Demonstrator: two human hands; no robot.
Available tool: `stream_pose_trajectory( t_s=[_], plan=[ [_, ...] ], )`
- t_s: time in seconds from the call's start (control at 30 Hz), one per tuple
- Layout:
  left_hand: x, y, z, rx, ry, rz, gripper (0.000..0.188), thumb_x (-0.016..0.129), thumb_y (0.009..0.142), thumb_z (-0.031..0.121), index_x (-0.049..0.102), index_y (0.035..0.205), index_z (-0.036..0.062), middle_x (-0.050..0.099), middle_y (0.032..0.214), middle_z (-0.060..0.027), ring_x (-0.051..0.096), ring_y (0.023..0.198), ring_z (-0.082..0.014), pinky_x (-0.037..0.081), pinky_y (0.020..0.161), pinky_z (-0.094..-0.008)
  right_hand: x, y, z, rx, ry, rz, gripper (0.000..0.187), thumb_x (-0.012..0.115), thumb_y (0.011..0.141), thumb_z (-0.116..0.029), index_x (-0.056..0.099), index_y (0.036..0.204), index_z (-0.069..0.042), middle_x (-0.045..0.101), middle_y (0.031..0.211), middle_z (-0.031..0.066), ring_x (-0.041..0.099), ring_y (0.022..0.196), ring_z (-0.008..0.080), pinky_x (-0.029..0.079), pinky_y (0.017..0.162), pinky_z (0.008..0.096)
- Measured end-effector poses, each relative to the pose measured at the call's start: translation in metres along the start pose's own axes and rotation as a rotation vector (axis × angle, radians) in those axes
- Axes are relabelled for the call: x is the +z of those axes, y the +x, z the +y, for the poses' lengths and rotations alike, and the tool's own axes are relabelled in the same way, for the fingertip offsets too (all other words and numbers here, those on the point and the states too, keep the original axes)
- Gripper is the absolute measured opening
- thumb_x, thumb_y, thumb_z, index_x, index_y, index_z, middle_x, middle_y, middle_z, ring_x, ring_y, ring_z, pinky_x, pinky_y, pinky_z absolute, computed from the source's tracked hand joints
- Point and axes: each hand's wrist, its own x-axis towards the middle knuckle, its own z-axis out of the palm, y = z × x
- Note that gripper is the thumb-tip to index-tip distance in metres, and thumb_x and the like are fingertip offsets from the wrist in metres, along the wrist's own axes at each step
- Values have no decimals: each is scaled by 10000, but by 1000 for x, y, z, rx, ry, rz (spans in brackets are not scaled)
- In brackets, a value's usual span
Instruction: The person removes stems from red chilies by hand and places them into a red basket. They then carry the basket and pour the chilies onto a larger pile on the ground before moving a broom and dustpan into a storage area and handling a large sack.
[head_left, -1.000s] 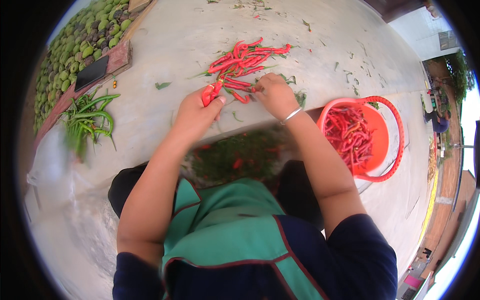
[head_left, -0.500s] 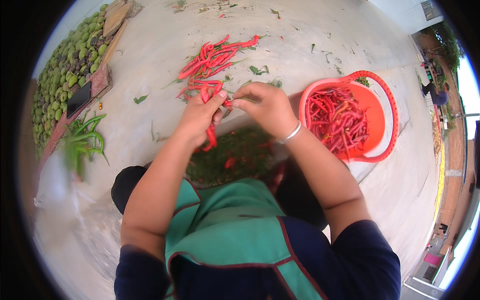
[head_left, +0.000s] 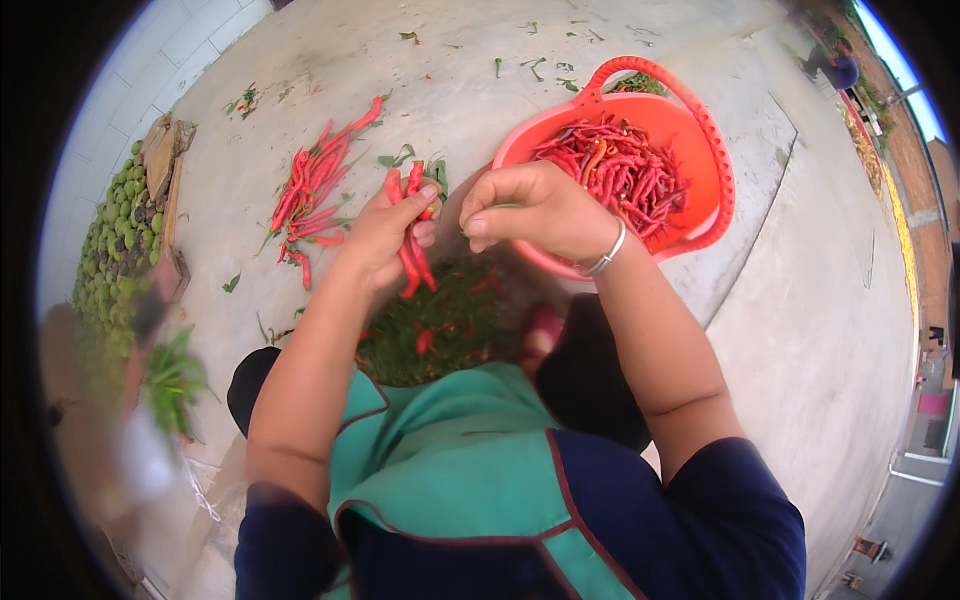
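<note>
My left hand (head_left: 383, 238) is closed around a few long red chili peppers (head_left: 410, 268), whose ends poke out above and below the fingers. Just to its right, my right hand (head_left: 540, 208) is in a pinch, a bit of green stem (head_left: 508, 206) showing at the thumb and fingers. The two hands are apart. A loose pile of red chilies (head_left: 318, 180) lies on the ground beyond my left hand. Behind my right hand stands a red-orange basket (head_left: 712, 150) with a hoop handle, partly filled with red chilies (head_left: 640, 185).
Below my hands is a blurred heap of green stems (head_left: 440, 320) with some red bits. Green peppers (head_left: 172, 385) lie at the left, near a large pile of round green fruit (head_left: 118, 245). Leaf scraps dot the concrete floor (head_left: 450, 90). A person (head_left: 840, 68) is far off at the right.
My right hand has drawn away from my left, with the stem bit in its pinch. The view has turned, so the basket appears closer to my hands and the chili pile farther left.
</note>
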Motion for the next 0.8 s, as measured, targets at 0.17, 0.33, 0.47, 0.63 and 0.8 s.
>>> stream_pose_trajectory(
  t_s=[0.17,0.33,0.47,0.63,0.8],
  plan=[
    [53,73,-20,-32,305,162,603,643,836,289,377,1298,9,551,1118,-101,518,1087,-186,375,968,-355,-13,-12,9,69,-778,-287,172,641,762,-113,657,919,-42,664,831,80,624,748,190,489,733,310],
    [-45,11,6,-21,760,200,376,590,846,203,535,1164,10,601,1032,-75,550,967,-151,419,840,-299,8,42,58,-83,-1198,-286,227,658,740,-197,668,935,-82,653,845,125,618,803,299,482,751,384],
    [-171,-47,13,126,1137,578,252,611,809,177,597,996,9,638,861,-80,597,803,-187,456,706,-322,35,125,83,-15,-1402,-129,189,616,776,-224,657,905,-93,640,880,128,613,837,304,487,723,404],
    [-185,-76,30,-51,1407,740,227,639,779,251,599,851,39,636,791,-124,609,765,-280,468,697,-383,59,186,139,-101,-1453,12,177,600,783,-245,642,830,-79,613,851,132,605,794,304,491,704,397],
    [-176,-60,15,-100,1544,642,303,658,760,313,586,850,33,627,758,-118,596,722,-286,455,648,-385,94,211,171,-411,-1450,-23,191,618,762,-240,616,856,-74,596,806,138,601,764,300,487,697,398]
  ],
)
